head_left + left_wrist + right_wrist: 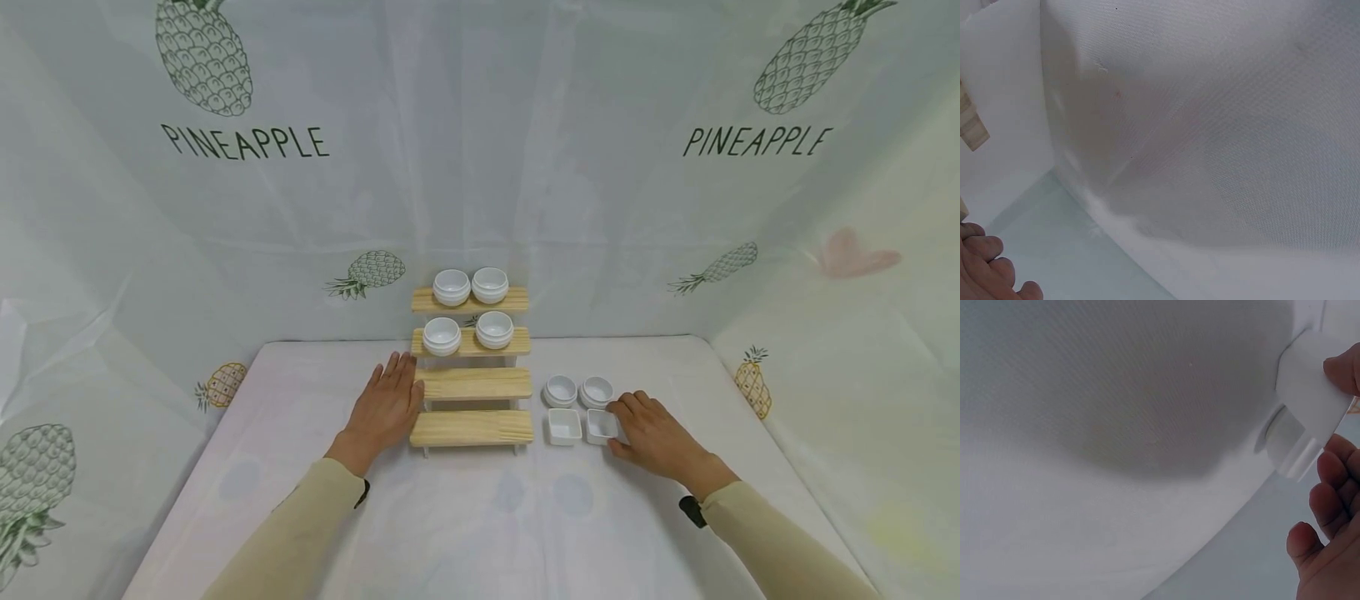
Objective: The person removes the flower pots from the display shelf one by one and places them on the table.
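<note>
My left hand (386,408) lies with its fingers nearly straight at the left side of a stepped wooden stand (472,427). Its fingertips are against or very close to the ends of the boards. To the right of the stand, my right hand (656,437) pinches a small white square bowl (600,427) between thumb and fingers. In the right wrist view the thumb (1344,370) presses one wall of that bowl. Another square bowl (564,427) stands to its left. Behind them sit two small round white bowls, one left (560,390) and one right (597,390).
White round bowls, some looking stacked, stand on the stand's top board (422,301) and on the second board (521,342). The two lower boards are bare. A white cloth (480,533) covers the table, and pineapple-printed sheeting (480,167) hangs behind and at the sides.
</note>
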`<state>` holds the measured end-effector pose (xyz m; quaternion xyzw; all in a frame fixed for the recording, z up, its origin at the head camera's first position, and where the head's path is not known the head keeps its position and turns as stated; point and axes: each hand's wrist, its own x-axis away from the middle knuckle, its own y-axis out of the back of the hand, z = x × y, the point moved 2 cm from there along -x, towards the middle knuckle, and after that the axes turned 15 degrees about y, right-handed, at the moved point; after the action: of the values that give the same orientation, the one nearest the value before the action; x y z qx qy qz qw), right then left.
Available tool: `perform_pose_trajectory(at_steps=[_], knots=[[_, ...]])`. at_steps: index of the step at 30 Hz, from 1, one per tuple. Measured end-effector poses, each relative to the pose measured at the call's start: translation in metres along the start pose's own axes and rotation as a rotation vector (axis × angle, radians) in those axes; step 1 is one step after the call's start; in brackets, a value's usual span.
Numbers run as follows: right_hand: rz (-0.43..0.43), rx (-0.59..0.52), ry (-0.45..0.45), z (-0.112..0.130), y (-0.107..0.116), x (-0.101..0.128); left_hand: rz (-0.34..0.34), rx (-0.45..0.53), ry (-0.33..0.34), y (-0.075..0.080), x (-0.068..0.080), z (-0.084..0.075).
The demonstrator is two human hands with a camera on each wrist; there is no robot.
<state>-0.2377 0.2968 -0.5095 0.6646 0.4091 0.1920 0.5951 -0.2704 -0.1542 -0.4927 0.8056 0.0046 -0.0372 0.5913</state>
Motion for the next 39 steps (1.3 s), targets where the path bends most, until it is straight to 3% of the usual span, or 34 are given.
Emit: perform_pose_trajectory(at_steps=[8, 23, 29, 39], knots=[[-0.022, 0.021, 0.029, 0.000, 0.004, -0.002, -0.015, 0.021, -0.005, -0.001, 0.000, 0.001], [0.006, -0.047, -0.033, -0.001, 0.011, -0.007, 0.004, -0.005, 0.000, 0.001, 0.000, 0.000], [-0.083, -0.039, -0.031, 0.000, 0.030, -0.034, -0.007, -0.021, -0.002, 0.001, 0.000, -0.001], [-0.260, 0.027, -0.043, 0.015, 0.058, -0.106, -0.018, -0.032, -0.007, 0.002, 0.001, -0.002]])
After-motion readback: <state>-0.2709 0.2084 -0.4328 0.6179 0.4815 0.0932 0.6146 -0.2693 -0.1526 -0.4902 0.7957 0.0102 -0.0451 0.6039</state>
